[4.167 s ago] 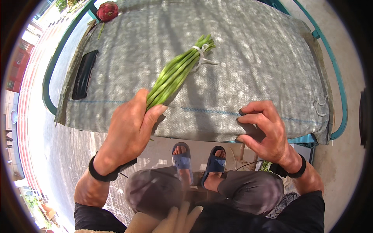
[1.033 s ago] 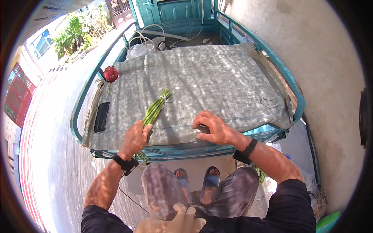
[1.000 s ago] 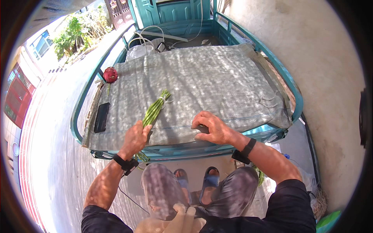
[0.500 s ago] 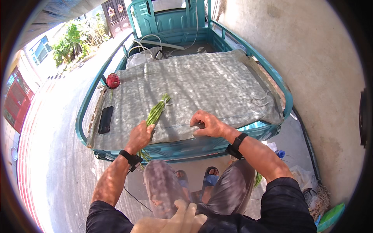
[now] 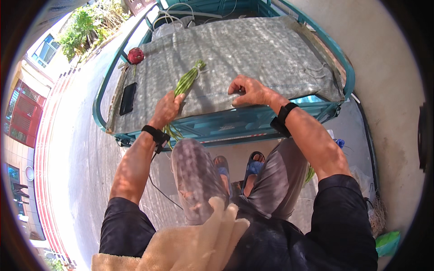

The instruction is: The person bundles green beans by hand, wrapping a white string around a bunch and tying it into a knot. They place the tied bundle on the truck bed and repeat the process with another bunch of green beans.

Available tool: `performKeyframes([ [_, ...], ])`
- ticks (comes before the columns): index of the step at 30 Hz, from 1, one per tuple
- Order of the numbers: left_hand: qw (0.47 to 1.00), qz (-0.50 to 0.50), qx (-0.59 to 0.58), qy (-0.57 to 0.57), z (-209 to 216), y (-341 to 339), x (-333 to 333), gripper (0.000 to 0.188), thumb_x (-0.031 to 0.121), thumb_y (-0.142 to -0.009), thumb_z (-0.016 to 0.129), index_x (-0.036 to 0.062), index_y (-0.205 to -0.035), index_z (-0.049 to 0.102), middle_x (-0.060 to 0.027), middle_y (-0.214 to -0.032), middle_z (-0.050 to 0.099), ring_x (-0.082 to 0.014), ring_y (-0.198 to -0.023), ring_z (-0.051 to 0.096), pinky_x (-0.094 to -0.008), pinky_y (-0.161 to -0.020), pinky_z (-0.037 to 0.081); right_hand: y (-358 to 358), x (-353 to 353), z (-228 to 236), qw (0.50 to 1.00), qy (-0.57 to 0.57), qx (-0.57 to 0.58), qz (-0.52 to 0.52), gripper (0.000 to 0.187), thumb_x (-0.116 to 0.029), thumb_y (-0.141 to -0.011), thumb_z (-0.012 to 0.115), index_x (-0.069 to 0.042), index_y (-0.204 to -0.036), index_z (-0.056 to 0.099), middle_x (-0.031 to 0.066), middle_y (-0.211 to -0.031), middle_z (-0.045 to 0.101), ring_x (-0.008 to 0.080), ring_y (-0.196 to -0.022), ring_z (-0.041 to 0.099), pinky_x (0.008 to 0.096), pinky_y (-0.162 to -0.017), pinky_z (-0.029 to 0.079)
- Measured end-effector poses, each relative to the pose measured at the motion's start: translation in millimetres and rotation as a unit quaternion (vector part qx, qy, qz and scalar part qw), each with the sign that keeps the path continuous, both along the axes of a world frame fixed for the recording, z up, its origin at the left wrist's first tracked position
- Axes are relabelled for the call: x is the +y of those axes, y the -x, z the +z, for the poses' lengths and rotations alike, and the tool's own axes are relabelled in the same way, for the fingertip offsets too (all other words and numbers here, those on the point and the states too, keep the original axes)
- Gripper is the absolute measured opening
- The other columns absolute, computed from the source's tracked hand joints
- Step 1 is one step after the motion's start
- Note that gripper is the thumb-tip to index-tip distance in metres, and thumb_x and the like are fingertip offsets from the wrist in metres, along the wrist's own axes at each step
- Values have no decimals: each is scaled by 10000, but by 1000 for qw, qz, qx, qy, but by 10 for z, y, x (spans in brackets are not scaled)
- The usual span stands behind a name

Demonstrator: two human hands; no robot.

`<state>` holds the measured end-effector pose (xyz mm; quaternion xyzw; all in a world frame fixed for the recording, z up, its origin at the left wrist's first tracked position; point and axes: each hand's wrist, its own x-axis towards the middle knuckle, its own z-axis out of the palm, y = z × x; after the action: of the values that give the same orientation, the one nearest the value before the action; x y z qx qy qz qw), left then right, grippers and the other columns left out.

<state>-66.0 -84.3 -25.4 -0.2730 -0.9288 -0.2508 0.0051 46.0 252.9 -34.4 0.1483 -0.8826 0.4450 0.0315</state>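
The tied bundle of long green beans [image 5: 187, 82] is held over the woven sack [image 5: 262, 49], gripped at the sack's near edge by the left hand [image 5: 167, 109], fingers closed, presumably so strands stay together; the right hand [image 5: 255, 92] is held at that edge, fingers half-curled, seemingly empty

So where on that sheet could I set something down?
The sheet is barest beyond the right grip, between the green bundle and the teal right rail. Its left side is crowded: red fruit, black phone, left grip.
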Motion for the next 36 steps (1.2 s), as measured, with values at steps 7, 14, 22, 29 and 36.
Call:
performKeyframes([
  [7, 1000, 1, 1, 13, -89, 106, -12, 481, 438, -1038, 575, -30, -933, 621, -320, -913, 679, -517, -917, 643, -562, -790, 486, 40, 42, -45, 1000, -8, 1, 6, 413, -226, -732, 904, -79, -1075, 729, 60, -1043, 606, 228, -997, 600, 375, -887, 511],
  [14, 1000, 14, -8, 25, -126, 113, -27, 533, 491, -1039, 555, -34, -968, 616, -324, -915, 678, -513, -924, 649, -567, -804, 480, 36, 42, -129, 1000, -1, 17, 10, 410, -210, -744, 914, -73, -1084, 730, 71, -1064, 638, 233, -1004, 622, 380, -887, 521],
  [22, 1000, 11, -24, 17, -131, 139, -11, 550, 497, -1040, 545, -43, -961, 615, -320, -888, 668, -500, -883, 643, -555, -799, 476, 17, 58, -137, 1000, -10, 29, -3, 415, -225, -737, 907, -83, -1085, 733, 73, -1055, 657, 233, -1013, 642, 384, -886, 529],
  [29, 999, 14, -24, 19, -183, 195, -69, 527, 472, -1040, 559, -45, -953, 615, -318, -880, 661, -474, -847, 642, -541, -774, 476, 30, 41, -161, 999, -17, 32, 8, 408, -223, -759, 904, -92, -1104, 730, 41, -1055, 643, 199, -987, 623, 361, -903, 524],
  [36, 996, 20, -68, -51, -96, 115, 90, 497, 444, -1036, 582, -45, -964, 635, -199, -761, 670, -319, -641, 654, -452, -639, 503, 39, 167, -126, 998, -24, 51, 8, 423, -237, -745, 905, -89, -1102, 732, 49, -1053, 645, 204, -984, 625, 358, -895, 530],
])
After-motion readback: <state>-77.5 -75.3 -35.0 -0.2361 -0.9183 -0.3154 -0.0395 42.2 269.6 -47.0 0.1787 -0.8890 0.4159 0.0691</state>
